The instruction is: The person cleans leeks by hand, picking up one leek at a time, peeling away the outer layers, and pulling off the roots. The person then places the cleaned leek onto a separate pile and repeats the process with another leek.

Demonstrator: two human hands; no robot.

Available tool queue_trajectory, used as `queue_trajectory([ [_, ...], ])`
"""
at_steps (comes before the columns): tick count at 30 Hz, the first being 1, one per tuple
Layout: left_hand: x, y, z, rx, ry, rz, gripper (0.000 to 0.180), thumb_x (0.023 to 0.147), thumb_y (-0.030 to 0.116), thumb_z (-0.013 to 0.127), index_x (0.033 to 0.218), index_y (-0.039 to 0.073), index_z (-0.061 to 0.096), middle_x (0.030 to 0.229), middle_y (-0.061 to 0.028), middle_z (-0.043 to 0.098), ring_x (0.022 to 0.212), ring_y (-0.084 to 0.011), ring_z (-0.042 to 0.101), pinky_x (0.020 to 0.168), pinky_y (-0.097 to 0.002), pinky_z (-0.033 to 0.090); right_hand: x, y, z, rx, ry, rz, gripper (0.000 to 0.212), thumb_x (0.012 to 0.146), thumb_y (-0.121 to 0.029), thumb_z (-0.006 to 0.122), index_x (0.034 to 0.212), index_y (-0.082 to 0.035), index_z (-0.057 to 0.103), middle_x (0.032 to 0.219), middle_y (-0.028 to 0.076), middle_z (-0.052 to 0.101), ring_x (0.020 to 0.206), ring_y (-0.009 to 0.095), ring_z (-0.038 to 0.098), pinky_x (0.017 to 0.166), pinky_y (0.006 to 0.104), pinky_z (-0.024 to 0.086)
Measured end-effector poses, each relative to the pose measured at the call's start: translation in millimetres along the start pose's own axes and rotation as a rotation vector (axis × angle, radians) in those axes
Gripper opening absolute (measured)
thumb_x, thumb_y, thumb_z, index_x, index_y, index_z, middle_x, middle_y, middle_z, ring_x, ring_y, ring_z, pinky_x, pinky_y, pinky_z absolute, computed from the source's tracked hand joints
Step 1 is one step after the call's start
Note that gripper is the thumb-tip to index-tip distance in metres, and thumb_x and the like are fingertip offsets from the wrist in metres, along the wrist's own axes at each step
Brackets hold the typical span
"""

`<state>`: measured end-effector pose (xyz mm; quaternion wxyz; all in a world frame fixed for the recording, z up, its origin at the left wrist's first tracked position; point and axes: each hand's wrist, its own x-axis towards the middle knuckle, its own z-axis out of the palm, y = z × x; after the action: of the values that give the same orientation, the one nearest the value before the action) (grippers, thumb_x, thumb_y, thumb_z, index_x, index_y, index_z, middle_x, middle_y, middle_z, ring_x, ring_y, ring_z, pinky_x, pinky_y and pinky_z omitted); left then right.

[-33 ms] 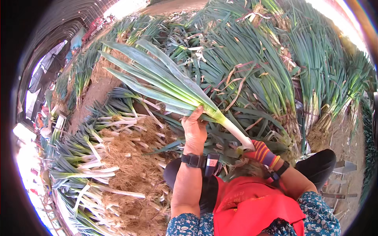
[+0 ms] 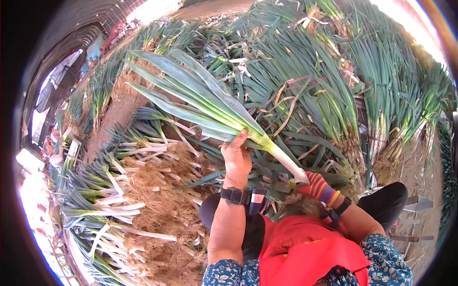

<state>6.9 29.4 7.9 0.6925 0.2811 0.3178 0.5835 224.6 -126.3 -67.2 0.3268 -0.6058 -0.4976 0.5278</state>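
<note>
Pinching from above with the thumb, the bare left hand [image 2: 236, 155] is grasping a large leek [image 2: 229, 112] just where its leaves are starting to spread; its fingers are curling underneath, mostly out of sight. Down and to the right of that hold, the right hand [image 2: 320, 185], wearing a striped glove, is touching the white root end; how firmly it is closing cannot be told, because the shaft and the angle are hiding its fingertips. Holding the neck is probably balancing the heavy leaves against the short white shaft, while the second hand is likely steadying the base.

So the leek is lying across the space before the body, its long axis running diagonally: the white base is pointing down-right, toward the gloved hand, and the leaves are fanning up-left, away from the person.

Just below the hands, a red apron [image 2: 310, 243] is covering the lap. Left of the grip, a pile of leeks [image 2: 119, 209] is resting with brown roots [image 2: 162, 190] facing inward, perhaps laid so to keep the ends aligned. Beyond the grip and to its right, a broad green heap [image 2: 291, 62] is spreading, most leaves pointing away.
</note>
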Motion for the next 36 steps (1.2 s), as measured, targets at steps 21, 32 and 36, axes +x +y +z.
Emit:
queue_trajectory([
  [21, -10, -21, 10, -0.310, -0.106, -0.256, 0.010, 0.083, 0.008, 0.058, 0.078, 0.007, 0.050, 0.062, -0.0019, 0.045, 0.054, -0.0156, 0.044, 0.058, -0.0341, 0.040, 45, -4, -17, 0.109, -0.259, -0.209, 0.033, 0.090, -0.033, 0.059, 0.095, -0.001, 0.063, 0.078, 0.003, 0.063, 0.070, 0.007, 0.053, 0.064, 0.0255, 0.045],
  [32, -49, -46, -10, -0.153, 0.111, -0.070, 0.014, 0.081, 0.008, 0.057, 0.073, 0.008, 0.046, 0.065, -0.0022, 0.041, 0.058, -0.0170, 0.042, 0.064, -0.0367, 0.042, -31, 180, -85, -0.661, 0.118, -0.219, 0.023, 0.088, -0.025, 0.057, 0.093, -0.004, 0.065, 0.073, 0.018, 0.060, 0.071, 0.031, 0.059, 0.064, 0.0352, 0.047],
  [36, -78, -41, 12, -0.145, 0.081, -0.066, 0.013, 0.081, 0.002, 0.056, 0.078, 0.009, 0.045, 0.063, -0.0017, 0.041, 0.059, -0.0158, 0.042, 0.067, -0.0367, 0.041, -37, 177, -105, -0.828, 0.062, -0.054, 0.030, 0.086, -0.031, 0.061, 0.094, -0.002, 0.064, 0.078, 0.020, 0.061, 0.079, 0.035, 0.058, 0.070, 0.0394, 0.046],
])
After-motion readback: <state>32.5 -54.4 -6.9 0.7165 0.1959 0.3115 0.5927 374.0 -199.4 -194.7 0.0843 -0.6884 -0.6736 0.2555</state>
